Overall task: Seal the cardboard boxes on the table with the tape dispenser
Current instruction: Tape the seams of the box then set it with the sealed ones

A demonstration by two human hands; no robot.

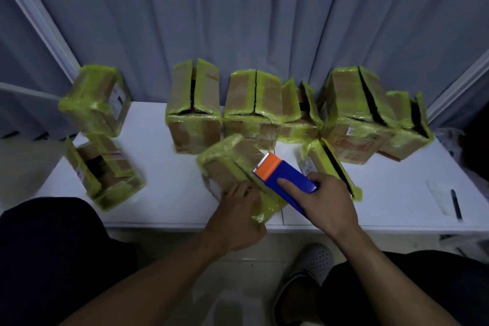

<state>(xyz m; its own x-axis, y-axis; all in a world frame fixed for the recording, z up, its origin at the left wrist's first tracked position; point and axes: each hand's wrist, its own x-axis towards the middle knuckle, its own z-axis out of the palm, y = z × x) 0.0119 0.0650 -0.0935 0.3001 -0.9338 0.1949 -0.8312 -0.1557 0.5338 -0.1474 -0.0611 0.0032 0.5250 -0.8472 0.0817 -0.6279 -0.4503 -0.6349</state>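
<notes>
Two hands over one yellow-taped cardboard box point(232, 167), left hand point(235, 222) flat, fingers spread, pressing its near end; right hand point(324, 202) gripping blue-and-orange tape dispenser point(284, 176), toothed edge at the box's seam; more boxes point(194, 111) beyond

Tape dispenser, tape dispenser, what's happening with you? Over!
Right hand grips tape dispenser, orange end on near box seam. Left hand steadies box. Nothing blocking.

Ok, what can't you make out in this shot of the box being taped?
Head view only:
- Tape roll: hidden inside the tape dispenser under the right hand.
- Near end of the front box: covered by the left hand.
- Printed labels: too blurred.
- Box contents: dark gaps.
</notes>
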